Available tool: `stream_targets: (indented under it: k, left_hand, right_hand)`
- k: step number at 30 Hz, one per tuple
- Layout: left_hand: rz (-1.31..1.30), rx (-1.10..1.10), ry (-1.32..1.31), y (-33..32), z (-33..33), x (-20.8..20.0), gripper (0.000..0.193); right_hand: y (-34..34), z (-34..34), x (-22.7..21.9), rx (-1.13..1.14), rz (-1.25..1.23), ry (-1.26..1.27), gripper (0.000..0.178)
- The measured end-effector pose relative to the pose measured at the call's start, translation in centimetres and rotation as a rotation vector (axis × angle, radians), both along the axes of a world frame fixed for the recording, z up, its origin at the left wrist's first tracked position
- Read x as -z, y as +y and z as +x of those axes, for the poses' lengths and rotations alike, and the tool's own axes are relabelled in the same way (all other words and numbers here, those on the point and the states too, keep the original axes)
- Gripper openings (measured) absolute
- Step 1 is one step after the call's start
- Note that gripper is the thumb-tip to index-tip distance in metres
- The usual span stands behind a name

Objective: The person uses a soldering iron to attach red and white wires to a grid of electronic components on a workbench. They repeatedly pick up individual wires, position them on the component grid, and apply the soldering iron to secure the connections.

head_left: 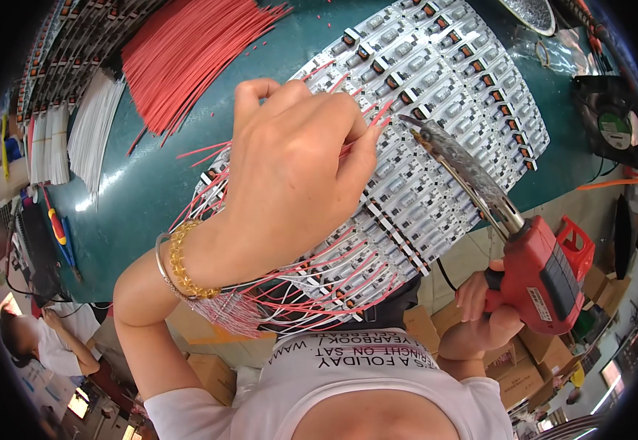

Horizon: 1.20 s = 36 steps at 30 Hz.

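Observation:
My left hand (301, 154) is closed, its thumb and fingers pinching thin red wires (383, 114) over a large panel of small white circuit boards (444, 161). My right hand (489, 312) grips a red and black soldering gun (543, 282). Its dark tip reaches the panel just right of the pinched wire ends; whether it touches a board I cannot tell. Red and white wires (312, 290) hang off the panel's near rows, below my left wrist. Part of the panel is hidden behind my left hand.
A fanned heap of red wires (194, 59) lies at the far left, beside bundles of white wires (95, 132) and stacked boards (77, 44). A screwdriver (56, 226) rests at the left edge. To the right stand a black fan (612, 121) and a metal dish (533, 13). Another person (62, 341) sits left.

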<state>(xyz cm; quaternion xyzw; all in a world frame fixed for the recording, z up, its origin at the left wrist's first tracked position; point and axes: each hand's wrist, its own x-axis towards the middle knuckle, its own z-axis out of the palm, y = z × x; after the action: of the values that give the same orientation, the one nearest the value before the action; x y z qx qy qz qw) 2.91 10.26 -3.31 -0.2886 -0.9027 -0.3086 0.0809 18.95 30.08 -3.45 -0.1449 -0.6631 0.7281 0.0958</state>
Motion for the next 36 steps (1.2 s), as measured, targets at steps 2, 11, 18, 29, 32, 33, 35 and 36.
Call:
stream_targets:
  k: [2, 11, 18, 29, 32, 33, 35, 36]
  left_hand:
    - [0.003, 0.003, -0.009, 0.0, 0.0, -0.1, 0.015]
    - [0.011, -0.004, 0.008, 0.0, -0.1, 0.0, 0.015]
    - [0.010, -0.008, 0.020, 0.1, -0.1, 0.1, 0.016]
    - [0.017, 0.013, -0.010, 0.5, 0.5, 0.0, 0.009]
    - [0.014, 0.020, -0.048, 0.5, 0.5, -0.1, 0.009]
    - [0.016, 0.022, -0.063, 0.4, 0.4, -0.2, 0.009]
    - [0.004, 0.015, -0.106, 0.4, 0.2, -0.7, 0.009]
    - [-0.002, 0.011, -0.128, 0.3, 0.2, -0.8, 0.009]
  right_hand:
    - [0.0, 0.0, 0.2, -0.006, -0.006, 0.007, 0.072]
    - [0.2, 0.4, 0.3, -0.027, -0.030, -0.024, 0.067]
    - [-0.6, -0.3, -0.3, 0.059, 0.062, 0.001, 0.074]
    - [0.8, 2.1, 0.7, 0.051, -0.021, -0.012, 0.079]
    - [0.8, 2.0, 0.6, 0.024, -0.009, -0.020, 0.077]
    - [0.8, 1.9, 0.5, 0.023, 0.007, -0.022, 0.076]
    - [0.7, 1.7, 0.4, 0.011, -0.002, -0.019, 0.074]
    - [0.7, 1.6, 0.3, 0.005, -0.007, -0.017, 0.074]
